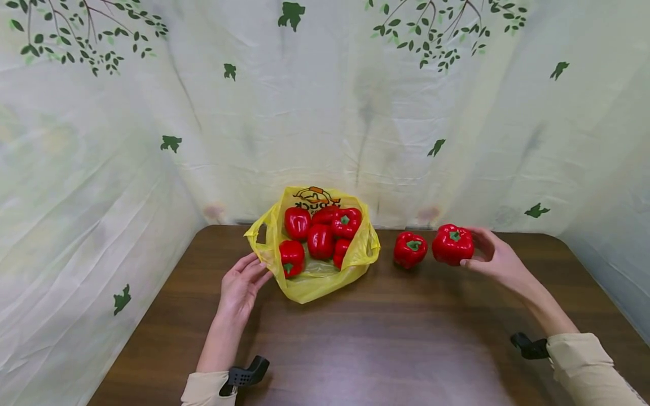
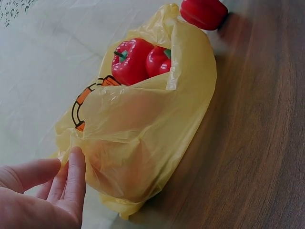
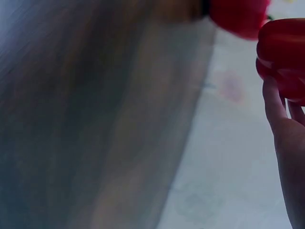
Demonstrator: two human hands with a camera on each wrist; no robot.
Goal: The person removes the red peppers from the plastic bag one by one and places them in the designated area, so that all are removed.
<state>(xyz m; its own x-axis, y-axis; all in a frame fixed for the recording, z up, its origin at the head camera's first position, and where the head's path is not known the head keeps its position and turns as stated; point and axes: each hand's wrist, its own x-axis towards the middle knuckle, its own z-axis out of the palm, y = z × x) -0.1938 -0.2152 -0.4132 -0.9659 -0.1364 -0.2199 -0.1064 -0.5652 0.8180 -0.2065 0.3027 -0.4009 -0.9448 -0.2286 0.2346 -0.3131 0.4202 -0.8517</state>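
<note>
A yellow plastic bag [image 1: 310,290] with a printed logo lies open on the table, several red bell peppers [image 1: 320,241] inside it. My left hand [image 1: 241,286] is at the bag's left side; in the left wrist view its thumb and fingers [image 2: 76,176] pinch the bag's edge. On the right, my right hand [image 1: 495,256] grips a red bell pepper [image 1: 451,246] with a green stem, thumb in front and fingers behind. Between that pepper and the bag, another bell pepper [image 1: 409,251] sits on the table. The right wrist view shows the held pepper [image 3: 283,57] only partly.
The brown wooden table [image 1: 355,344] reaches back to a pale fabric backdrop [image 1: 325,124] printed with leaves. The bag stands close to the table's back edge. A black wrist mount [image 1: 249,372] is on the left arm, another mount [image 1: 529,345] on the right.
</note>
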